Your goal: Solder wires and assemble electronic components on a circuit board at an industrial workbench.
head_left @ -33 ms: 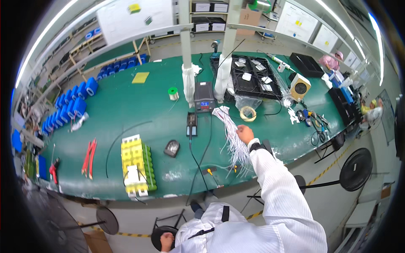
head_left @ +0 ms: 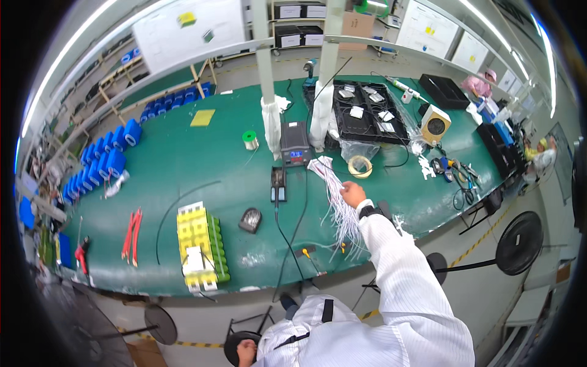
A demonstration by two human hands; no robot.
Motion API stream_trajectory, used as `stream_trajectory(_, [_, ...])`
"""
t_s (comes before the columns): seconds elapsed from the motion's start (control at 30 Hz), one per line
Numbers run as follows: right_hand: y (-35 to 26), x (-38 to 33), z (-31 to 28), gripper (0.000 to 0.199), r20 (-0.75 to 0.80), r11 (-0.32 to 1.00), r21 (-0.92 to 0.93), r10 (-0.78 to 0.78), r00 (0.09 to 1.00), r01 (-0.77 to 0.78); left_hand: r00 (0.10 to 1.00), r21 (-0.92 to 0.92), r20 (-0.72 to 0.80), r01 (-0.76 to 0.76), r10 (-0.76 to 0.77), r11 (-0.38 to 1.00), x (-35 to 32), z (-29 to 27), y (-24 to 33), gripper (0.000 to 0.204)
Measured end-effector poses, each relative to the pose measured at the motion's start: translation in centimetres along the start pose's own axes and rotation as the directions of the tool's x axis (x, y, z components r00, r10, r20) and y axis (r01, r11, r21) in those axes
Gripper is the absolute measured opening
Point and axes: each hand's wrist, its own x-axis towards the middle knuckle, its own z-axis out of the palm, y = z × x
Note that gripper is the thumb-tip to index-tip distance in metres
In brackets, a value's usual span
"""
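Observation:
My right hand (head_left: 353,194) reaches over the table, its fingers closed on part of a bundle of thin white wires (head_left: 331,178). The wires lie lengthwise, tied together at the far end and fanning out loosely at the near end. My left hand (head_left: 246,352) hangs low beside my body, near a black stool, its fingers curled with nothing visible in them. Left of the wires, a soldering iron rests in its holder (head_left: 278,183), in front of a soldering station (head_left: 296,144) with a lit display. A yellow-green battery pack (head_left: 199,248) stands near the table's front edge.
Several blue-wrapped packs (head_left: 114,163) and red wires (head_left: 131,236) lie at the left. A solder spool (head_left: 250,140), a tape roll (head_left: 359,166) and a black tray (head_left: 371,113) occupy the back. Pliers and tools (head_left: 455,174) lie right. Metal posts (head_left: 323,104) rise from the table.
The view has shifted slightly. My right hand has shifted slightly left and stays at the white wires; the left hand remains low.

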Motion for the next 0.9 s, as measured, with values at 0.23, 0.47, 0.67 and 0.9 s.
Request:
stream_trajectory(0.23, [-1.5,7.3,6.9,0.037,0.061,0.984,-0.178,0.029,0.998,-0.018,0.994,0.124,0.045,0.089,-0.095,0.988,-0.4,1.1,6.5,0.028])
stream_trajectory(0.47, [-1.0,10.2,10.8,0.035,-0.023,0.918,-0.361,0.167,0.986,-0.164,0.978,0.076,-0.003,0.207,-0.208,0.975,-3.0,0.7,10.4,0.028])
stream_trajectory(0.67, [-2.8,7.6,8.6,0.021,-0.198,0.978,-0.158,-0.163,0.966,0.133,0.999,-0.055,0.016,0.039,-0.038,0.998,-1.9,-1.8,12.6,0.029])
stream_trajectory(0.9, [-6.3,-0.3,5.6,0.008,-0.137,0.868,0.401,-0.258,0.956,0.292,0.973,-0.227,0.211,-0.045,0.094,0.973,2.4,-5.0,28.3,0.017])
